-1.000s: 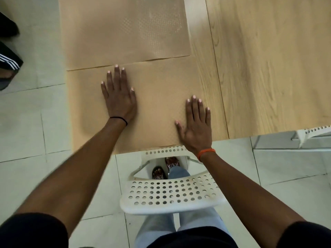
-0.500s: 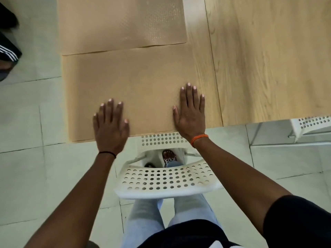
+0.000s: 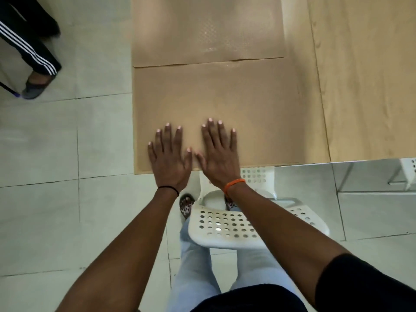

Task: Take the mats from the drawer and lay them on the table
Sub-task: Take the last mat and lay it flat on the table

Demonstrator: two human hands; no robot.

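Two tan textured mats lie on the light wooden table [image 3: 364,82]. The near mat [image 3: 225,97] reaches the table's front edge, and the far mat [image 3: 202,30] overlaps its back edge. My left hand [image 3: 168,156] lies flat on the near mat by its front left corner, fingers spread. My right hand [image 3: 219,154] lies flat beside it, thumbs almost touching, with its wrist past the table edge. Neither hand holds anything. No drawer is in view.
A white perforated plastic chair [image 3: 227,226] stands between my legs and the table's front edge. Part of another white chair [image 3: 407,170] shows at the right. Another person's leg and shoe [image 3: 33,86] stand on the tiled floor at the far left.
Both hands slid toward the near edge of the front mat and came together; the right hand moved left until the thumbs nearly meet.
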